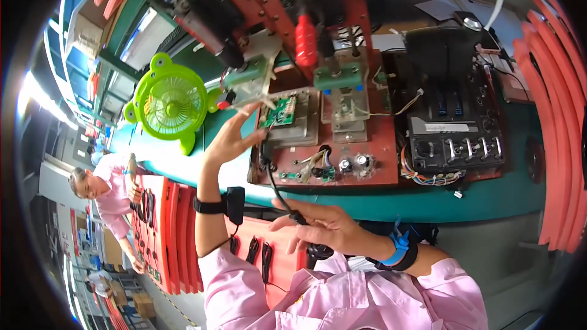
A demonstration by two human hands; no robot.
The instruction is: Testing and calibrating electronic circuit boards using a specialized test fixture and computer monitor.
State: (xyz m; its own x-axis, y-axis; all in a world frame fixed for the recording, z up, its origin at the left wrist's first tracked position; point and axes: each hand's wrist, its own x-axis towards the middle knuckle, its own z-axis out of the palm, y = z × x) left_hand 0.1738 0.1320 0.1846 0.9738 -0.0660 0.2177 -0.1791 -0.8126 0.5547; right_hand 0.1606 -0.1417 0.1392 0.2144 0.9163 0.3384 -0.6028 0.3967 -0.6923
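My left hand [229, 140] reaches over the red test fixture [361, 140], fingers stretched and thumb apart. Its fingertips are near the left edge of a green circuit board [282, 112], which sits on a clear block; I cannot tell whether they touch it. A black cable [276, 187] runs from a dark connector beside the board down to my right hand [333, 227]. That hand's fingers are closed round the cable at its thicker black part, in front of my body. More black cable bunches below it.
A toggle clamp with a red handle [306, 41] rises above the fixture. On the right is a black instrument [455, 134] with knobs and wires. A green frog-shaped fan [173, 102] stands left. Red trays [165, 232] with coiled cables are at lower left, near another person [110, 189].
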